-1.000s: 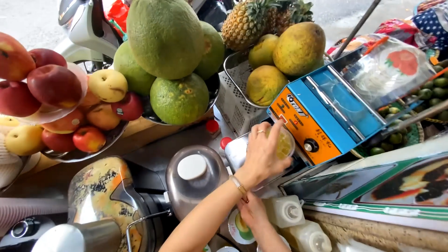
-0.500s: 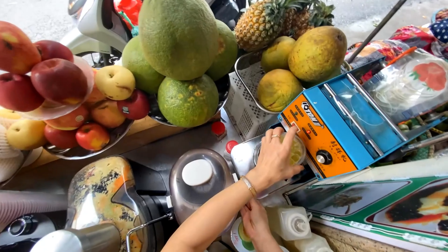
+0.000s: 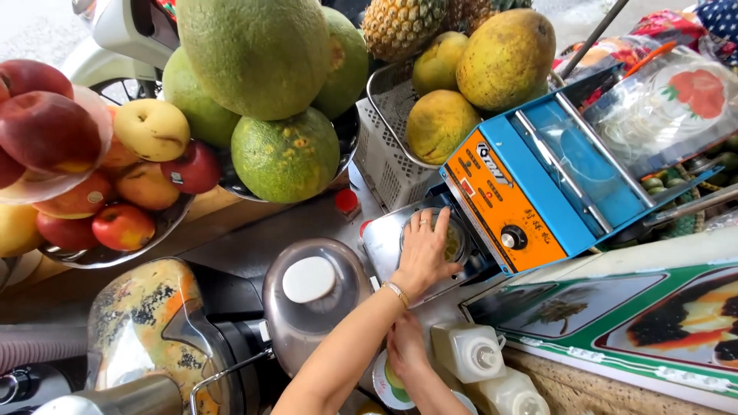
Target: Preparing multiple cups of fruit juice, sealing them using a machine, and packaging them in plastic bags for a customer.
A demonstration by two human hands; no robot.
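The left hand [image 3: 425, 253] lies flat on a cup [image 3: 450, 240] in the blue-and-orange sealing machine [image 3: 538, 184] — fingers spread. The right hand [image 3: 405, 350], lower, near white squeeze bottles [image 3: 469, 350] — its fingers' state I cannot tell. A green-bordered picture sign [image 3: 638, 323] lies right.

A blue body and an orange control panel are seen on the sealing machine [image 3: 530, 192] right of centre. Green rind mottled with brown specks is shown by the round citrus fruit [image 3: 286, 154] at upper centre. Red and yellow-blushed skins are carried by the apples [image 3: 123, 227] at the left edge, with one pale yellow pear [image 3: 151, 129] among them. A yellow-brown scaled pattern is borne by the pineapple [image 3: 403, 27] at the top. The squeeze bottles [image 3: 469, 352] at the bottom are white. A gold-coloured bracelet [image 3: 397, 292] is worn on the left hand [image 3: 425, 253].
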